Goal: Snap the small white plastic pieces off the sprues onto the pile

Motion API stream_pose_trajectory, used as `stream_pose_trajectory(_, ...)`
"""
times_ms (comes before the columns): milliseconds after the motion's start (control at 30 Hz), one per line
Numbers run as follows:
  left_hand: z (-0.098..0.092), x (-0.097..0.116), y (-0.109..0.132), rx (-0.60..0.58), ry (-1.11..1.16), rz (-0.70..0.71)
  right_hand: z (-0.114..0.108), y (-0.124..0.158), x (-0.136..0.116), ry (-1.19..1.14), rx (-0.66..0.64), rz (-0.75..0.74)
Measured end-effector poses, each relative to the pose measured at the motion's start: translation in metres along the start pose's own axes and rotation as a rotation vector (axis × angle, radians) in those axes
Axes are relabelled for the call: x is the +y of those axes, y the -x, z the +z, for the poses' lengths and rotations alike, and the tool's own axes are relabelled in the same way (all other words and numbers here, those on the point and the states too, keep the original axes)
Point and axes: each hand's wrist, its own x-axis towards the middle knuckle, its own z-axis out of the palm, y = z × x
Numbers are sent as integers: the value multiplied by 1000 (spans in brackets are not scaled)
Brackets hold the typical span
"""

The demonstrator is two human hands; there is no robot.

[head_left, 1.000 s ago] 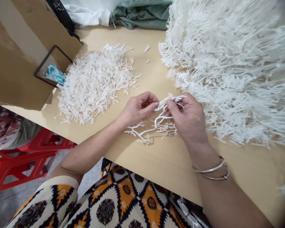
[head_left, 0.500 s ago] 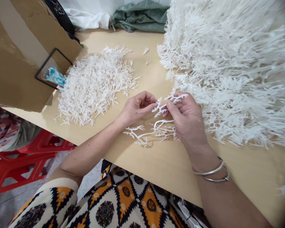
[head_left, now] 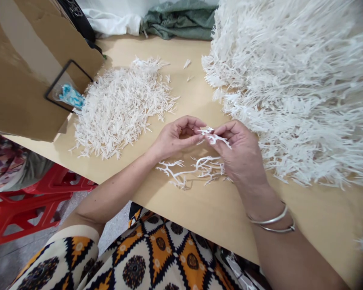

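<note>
My left hand [head_left: 175,139] and my right hand [head_left: 240,155] meet over the wooden table [head_left: 211,209], both pinching a small white branched plastic sprig [head_left: 213,137] between fingertips. Just below the hands a longer white plastic branch frame [head_left: 187,169] lies flat on the table, its right end hidden under my right hand. Two silver bangles [head_left: 272,223] sit on my right wrist.
A low pile of loose white sprigs [head_left: 121,104] lies to the left. A huge heap of white branch frames [head_left: 299,80] fills the right side. A cardboard box [head_left: 24,68] stands at the left edge, green cloth [head_left: 181,18] at the back, red stools [head_left: 33,201] below.
The sprig came away from the long frame: the hands now hold a small piece, and the frame has dropped flat on the table. My right fingers shifted slightly down.
</note>
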Motion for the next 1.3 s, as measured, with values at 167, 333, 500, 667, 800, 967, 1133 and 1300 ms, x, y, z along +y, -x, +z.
stream_pose_trajectory(167, -1, 11, 3, 9, -267, 142, -3, 1, -5, 2, -69, 33)
stream_pose_trajectory(333, -1, 5, 1, -43, -131, 29, -5, -1, -6, 37, -114, 21)
stream_pose_trajectory(500, -2, 5, 2, -69, -113, -79, -7, -2, -3, 80, -126, -15)
stream_pose_trajectory(667, -3, 9, 3, -101, -253, -9, -9, 0, -6, 71, -148, 0)
stream_pose_trajectory(800, -2, 11, 5, -115, -288, 18, -12, 0, -17, 137, -226, 59)
stream_pose_trajectory(967, -3, 11, 4, -154, -334, 62, -14, -1, -12, 260, -185, 3)
stream_pose_trajectory(1133, -1, 12, 6, -195, -276, 80, -6, -2, 3, 372, -48, -112)
stream_pose_trajectory(1300, 7, 12, 9, -233, -158, 27, -10, -9, 4, 422, 117, -143)
